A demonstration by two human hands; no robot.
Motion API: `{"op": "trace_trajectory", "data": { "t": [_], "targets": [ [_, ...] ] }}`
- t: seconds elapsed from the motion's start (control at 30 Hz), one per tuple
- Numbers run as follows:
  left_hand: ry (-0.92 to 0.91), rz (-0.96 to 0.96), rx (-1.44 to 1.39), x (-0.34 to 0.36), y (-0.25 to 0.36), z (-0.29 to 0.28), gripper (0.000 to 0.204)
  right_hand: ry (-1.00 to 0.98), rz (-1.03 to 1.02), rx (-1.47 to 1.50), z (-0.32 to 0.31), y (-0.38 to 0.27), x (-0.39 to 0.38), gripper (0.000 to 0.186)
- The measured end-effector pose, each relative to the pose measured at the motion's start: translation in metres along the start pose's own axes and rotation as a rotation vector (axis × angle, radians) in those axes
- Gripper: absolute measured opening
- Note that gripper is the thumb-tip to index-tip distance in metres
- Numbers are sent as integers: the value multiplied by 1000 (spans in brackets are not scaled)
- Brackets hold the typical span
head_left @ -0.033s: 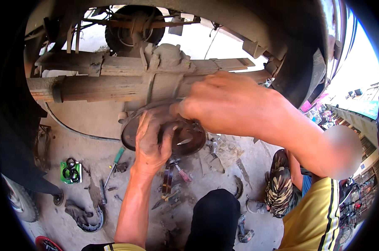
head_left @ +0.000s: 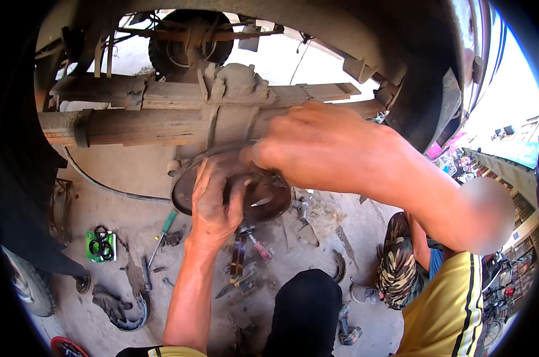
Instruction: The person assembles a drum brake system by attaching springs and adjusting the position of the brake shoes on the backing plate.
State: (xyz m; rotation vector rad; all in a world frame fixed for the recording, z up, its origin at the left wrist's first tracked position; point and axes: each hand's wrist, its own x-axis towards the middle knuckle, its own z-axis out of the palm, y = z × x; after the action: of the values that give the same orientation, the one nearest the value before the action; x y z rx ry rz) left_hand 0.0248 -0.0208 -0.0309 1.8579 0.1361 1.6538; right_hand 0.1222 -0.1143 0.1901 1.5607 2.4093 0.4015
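A round, dirt-brown brake backing plate (head_left: 185, 193) sits below the leaf spring (head_left: 174, 125) of a vehicle. My left hand (head_left: 217, 193) lies over the face of this plate, thumb apart and fingers bent inward near its centre; whatever they grip is hidden. From the right, my right hand (head_left: 308, 140) comes in at the plate's upper right edge. Its fingers are curled closed, and what they hold cannot be made out. Under the plate, a screwdriver with a red, clear handle (head_left: 261, 249) shows on the ground.
Scattered on the floor are a green-handled screwdriver (head_left: 170, 221), a green box with black rings (head_left: 101, 245), curved brake shoes (head_left: 126, 318) and small metal parts. A hose (head_left: 111, 189) runs to the plate. Another person in camouflage trousers (head_left: 396, 262) crouches at the right. The vehicle frame hangs overhead.
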Motion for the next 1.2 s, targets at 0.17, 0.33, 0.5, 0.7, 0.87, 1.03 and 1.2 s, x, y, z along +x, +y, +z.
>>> {"op": "trace_trajectory", "data": {
  "t": [0.17,0.33,0.5,0.7,0.87,1.03,1.2],
  "targets": [
    [5,-17,-30,1,5,7,19,-185,90,-184,-10,-16,-14,35],
    [-17,-53,15,4,1,-11,13,-67,338,-358,-41,-51,-33,35],
    [-12,-76,21,5,4,-3,13,373,605,190,75,-17,-62,54],
    [-49,-18,79,4,-4,-5,14,552,549,570,173,-3,-66,81],
    [-63,-17,108,8,0,-11,13,656,549,575,184,-9,-62,81],
    [-121,-29,115,10,4,-12,17,882,552,622,198,-18,-53,75],
    [-221,67,342,11,13,-18,25,1009,560,696,218,-23,-43,74]
  ]
}}
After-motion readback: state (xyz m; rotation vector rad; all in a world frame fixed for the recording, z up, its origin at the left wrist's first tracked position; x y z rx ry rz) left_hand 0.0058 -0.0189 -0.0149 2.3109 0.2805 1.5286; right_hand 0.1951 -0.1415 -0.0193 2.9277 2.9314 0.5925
